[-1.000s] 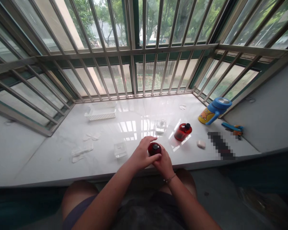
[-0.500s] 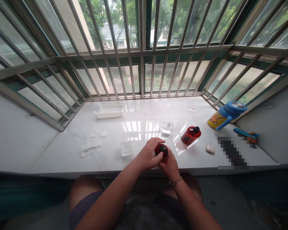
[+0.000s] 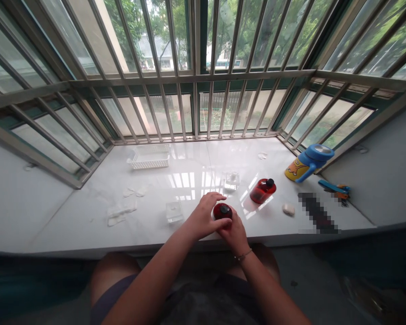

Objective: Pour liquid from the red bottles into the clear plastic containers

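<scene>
Both my hands hold a small red bottle with a black cap [image 3: 222, 211] just above the near edge of the white marble sill [image 3: 88, 212]. My left hand [image 3: 205, 216] wraps its fingers round the top of the bottle from the left. From below and the right, my right hand [image 3: 233, 230] grips the bottle's body. A second red bottle [image 3: 262, 190] lies on its side a little to the right. Two small clear cubes sit close by: one [image 3: 173, 211] left of my hands, the other [image 3: 232, 180] beyond them.
A white slotted basket [image 3: 149, 157] stands at the back left. Clear plastic scraps [image 3: 122, 211] lie on the left. A blue-lidded yellow cup [image 3: 307, 161], a small white piece [image 3: 288, 209] and blue-orange items [image 3: 334, 188] sit at the right. Metal window bars [image 3: 203, 76] enclose the sill.
The view shifted slightly between frames. My hands stay on the red bottle, with the left fingers moving a little round its top.
</scene>
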Motion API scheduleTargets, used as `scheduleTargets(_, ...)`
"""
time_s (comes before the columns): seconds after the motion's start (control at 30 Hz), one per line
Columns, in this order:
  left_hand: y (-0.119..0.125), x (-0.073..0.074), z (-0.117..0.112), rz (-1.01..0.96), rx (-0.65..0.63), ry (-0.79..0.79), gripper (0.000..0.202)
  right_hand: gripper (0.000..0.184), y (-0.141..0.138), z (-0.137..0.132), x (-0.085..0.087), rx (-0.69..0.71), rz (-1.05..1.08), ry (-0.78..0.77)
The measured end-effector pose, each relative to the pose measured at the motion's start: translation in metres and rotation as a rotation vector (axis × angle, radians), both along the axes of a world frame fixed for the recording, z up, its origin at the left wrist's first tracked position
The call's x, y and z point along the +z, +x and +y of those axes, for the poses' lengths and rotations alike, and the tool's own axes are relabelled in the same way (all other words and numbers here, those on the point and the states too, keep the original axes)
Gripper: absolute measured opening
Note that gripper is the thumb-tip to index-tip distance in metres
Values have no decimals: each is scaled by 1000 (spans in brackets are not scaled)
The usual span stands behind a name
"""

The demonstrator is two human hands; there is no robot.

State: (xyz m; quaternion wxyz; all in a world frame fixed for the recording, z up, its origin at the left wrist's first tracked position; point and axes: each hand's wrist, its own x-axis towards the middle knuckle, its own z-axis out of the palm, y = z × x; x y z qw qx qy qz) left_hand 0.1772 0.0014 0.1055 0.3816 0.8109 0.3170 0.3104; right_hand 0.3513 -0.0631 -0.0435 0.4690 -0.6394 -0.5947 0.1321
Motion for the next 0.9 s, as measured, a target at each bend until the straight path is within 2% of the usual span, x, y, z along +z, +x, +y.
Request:
scheduleTargets(0.1,8,-6,-1,9,132,-8,53,79,0,1,1,10,9,16)
scheduleTargets(0.17,9,-7,0,4,162,-29,43,79,-1,1,4,22,32,24)
scheduleTargets(0.37,-5,0,1,-9,0,-34,44,81,-1,1,6,27,64,10)
scheduleTargets(0.5,2,-1,0,6,22,-12,58,80,0,1,5,8,31,15)
scheduleTargets(0.67,13,-5,3,5,99,-28,38,80,0,1,7,19,36,23)
scheduleTargets(0.83,10,1,6,8,16,-19,31,82,1,0,5,27,57,17)
scheduleTargets(0.9,9,3,4,23,-10,11,34,82,2,0,4,33,68,2)
